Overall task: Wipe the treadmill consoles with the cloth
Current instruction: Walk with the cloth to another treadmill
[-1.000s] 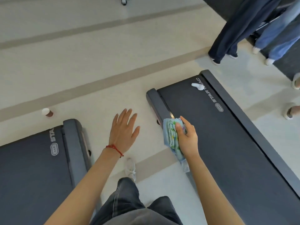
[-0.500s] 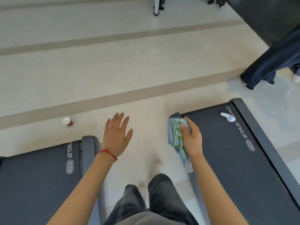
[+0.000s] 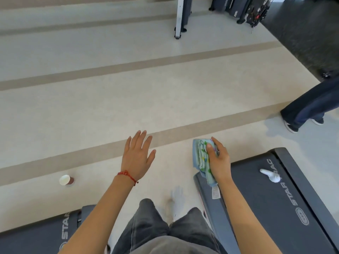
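My right hand [image 3: 219, 158] grips a folded blue cloth [image 3: 201, 156] with a green and white pattern, held above the rear left corner of the right treadmill deck [image 3: 260, 202]. A white tag hangs from the cloth's lower end. My left hand [image 3: 136, 155] is spread open over the bare floor, holding nothing, with a red string bracelet at the wrist. A second treadmill deck [image 3: 42, 233] lies at the lower left. No treadmill console is in view.
A paper cup [image 3: 65, 180] stands on the floor left of my left arm. A small white object [image 3: 270, 175] lies on the right deck. Another person's legs [image 3: 308, 107] stand at the right. Equipment bases [image 3: 180, 17] sit at the far top. My legs are between the decks.
The view has tilted up and forward, so both treadmill decks have slid down the frame. My right hand with the cloth has come off the deck's edge and now hangs past its rear corner.
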`<state>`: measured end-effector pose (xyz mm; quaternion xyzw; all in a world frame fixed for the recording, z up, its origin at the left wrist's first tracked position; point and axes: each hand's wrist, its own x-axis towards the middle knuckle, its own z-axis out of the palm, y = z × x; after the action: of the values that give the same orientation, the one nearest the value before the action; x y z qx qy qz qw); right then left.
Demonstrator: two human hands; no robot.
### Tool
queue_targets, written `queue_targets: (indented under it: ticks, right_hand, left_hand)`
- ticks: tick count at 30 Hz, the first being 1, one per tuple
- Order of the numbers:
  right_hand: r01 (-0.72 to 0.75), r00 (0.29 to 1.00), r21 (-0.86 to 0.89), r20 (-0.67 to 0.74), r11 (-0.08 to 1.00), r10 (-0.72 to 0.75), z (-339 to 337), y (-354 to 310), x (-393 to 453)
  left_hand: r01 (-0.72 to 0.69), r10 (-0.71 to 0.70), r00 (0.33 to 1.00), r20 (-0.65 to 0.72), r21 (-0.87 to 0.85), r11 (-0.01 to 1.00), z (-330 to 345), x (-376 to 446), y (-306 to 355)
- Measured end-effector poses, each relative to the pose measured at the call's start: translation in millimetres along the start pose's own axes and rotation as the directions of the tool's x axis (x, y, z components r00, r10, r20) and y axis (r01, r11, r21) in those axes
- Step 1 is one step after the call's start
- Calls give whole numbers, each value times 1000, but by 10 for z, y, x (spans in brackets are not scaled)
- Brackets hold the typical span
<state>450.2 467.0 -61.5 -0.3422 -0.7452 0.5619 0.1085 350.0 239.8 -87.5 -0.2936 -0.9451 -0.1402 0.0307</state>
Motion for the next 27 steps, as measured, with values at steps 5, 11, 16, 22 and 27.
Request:
queue_targets:
  ticks: [5, 11, 16, 22, 27]
  right_hand:
    - [-38, 998, 9, -46, 999, 39, 193, -218, 680]
    - [-122, 964, 88, -228, 989, 139, 340, -404, 1482]
    - [-177, 887, 168, -399, 970, 231, 293, -607, 1869]
    - [-200, 763, 240, -570, 950, 304, -13, -643, 2145]
    - [-217, 641, 298, -675, 930, 366, -474, -483, 2454]
  left_hand:
    - [-77, 77, 997, 6, -23, 997, 49, 903, -163]
    - [-283, 285, 956, 69, -37, 958, 225, 2229, -357]
    - [-453, 456, 883, 109, -53, 890, 249, 3197, -245]
    - [-647, 656, 745, 116, -110, 754, 431, 4013, 355]
    - [-751, 771, 627, 112, -176, 636, 735, 4525, 1094]
